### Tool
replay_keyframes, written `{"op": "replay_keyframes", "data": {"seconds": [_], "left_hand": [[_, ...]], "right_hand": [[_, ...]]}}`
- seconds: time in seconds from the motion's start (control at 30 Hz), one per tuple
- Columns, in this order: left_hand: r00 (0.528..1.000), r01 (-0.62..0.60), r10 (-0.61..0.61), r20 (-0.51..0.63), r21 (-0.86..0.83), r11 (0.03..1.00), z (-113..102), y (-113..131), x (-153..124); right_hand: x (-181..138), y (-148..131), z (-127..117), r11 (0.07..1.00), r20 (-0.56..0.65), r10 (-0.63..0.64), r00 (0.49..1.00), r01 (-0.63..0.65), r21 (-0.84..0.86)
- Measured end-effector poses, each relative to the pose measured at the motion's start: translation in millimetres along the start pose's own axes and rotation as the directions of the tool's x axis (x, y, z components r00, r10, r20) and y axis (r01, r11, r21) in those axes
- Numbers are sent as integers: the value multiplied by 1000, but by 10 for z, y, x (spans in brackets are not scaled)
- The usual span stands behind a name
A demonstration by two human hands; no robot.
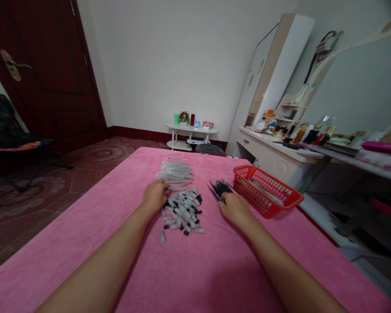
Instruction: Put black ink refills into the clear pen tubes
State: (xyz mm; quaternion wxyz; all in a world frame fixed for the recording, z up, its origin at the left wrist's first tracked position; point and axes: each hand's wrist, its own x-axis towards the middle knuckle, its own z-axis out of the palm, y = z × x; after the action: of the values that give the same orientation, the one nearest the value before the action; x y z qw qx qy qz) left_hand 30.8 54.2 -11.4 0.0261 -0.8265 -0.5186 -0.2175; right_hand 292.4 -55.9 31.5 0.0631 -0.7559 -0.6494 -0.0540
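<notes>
On the pink cloth, my left hand has its fingers curled together between a stack of clear slender tubes and a heap of small translucent caps, some with black ends. What those fingers hold, if anything, is hidden. My right hand rests at the near side of a bunch of thin black rods. Its thumb and fingers are pinched at the rods' near ends, partly covering them. One translucent cap lies apart, on the near side of the heap.
Right of my right hand stands a red plastic basket with slender pieces inside. Beyond the pink-covered table is a low white stand with small items. A cluttered dresser is at the right, a folding chair at the left.
</notes>
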Motion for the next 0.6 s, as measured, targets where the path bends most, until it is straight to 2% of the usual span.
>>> {"op": "replay_keyframes", "data": {"seconds": [0.13, 0.37, 0.47, 0.6], "left_hand": [[996, 13, -18, -93, -60, 998, -2, -22, -9], [974, -15, -37, -225, -224, 974, 13, 33, -35], [960, -59, -15, -280, -254, 965, 0, 46, -35], [918, -105, -23, -395, -298, 949, -33, 53, -37]], "right_hand": [[17, 1, -32, 993, -28, -9, 1000, 12, 121], [43, -38, -6, 878, -153, -154, 976, 206, 432], [42, -56, -20, 832, -203, -200, 958, 276, 481], [38, -64, -42, 802, -258, -214, 942, 320, 504]]}}
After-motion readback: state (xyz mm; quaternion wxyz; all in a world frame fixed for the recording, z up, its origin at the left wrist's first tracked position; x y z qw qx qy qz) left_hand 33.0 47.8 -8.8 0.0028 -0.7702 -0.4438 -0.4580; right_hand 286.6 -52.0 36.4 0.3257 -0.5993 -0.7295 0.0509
